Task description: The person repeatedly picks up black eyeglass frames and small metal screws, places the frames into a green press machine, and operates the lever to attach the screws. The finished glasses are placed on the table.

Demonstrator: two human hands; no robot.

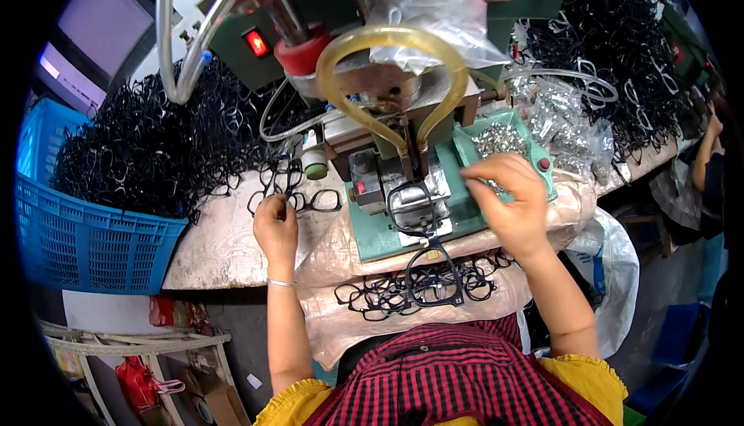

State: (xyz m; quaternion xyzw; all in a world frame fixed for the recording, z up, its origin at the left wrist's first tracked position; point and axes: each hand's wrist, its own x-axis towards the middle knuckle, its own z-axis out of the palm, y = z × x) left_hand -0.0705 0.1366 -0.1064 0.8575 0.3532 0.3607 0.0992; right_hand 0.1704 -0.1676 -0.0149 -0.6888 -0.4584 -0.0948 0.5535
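My left hand (275, 227) rests on the worn bench top with its fingers closed on a black eyeglass frame (308, 198) at the edge of a heap. My right hand (508, 201) reaches over a green tray (463, 145) of small silver metal parts (500, 139), fingertips pinched as if on one; the part itself is too small to see. Between the hands a black eyeglass frame (415, 205) sits on the fixture of a green press machine (380, 236). Another black frame (434, 275) hangs off the machine's front edge over my lap.
A blue plastic basket (85, 232) heaped with black frames stands at the left. Several finished frames (387, 294) lie on a plastic sheet in my lap. Bags of metal parts (562, 116) and more frames lie right. Another person's arm (707, 147) shows at far right.
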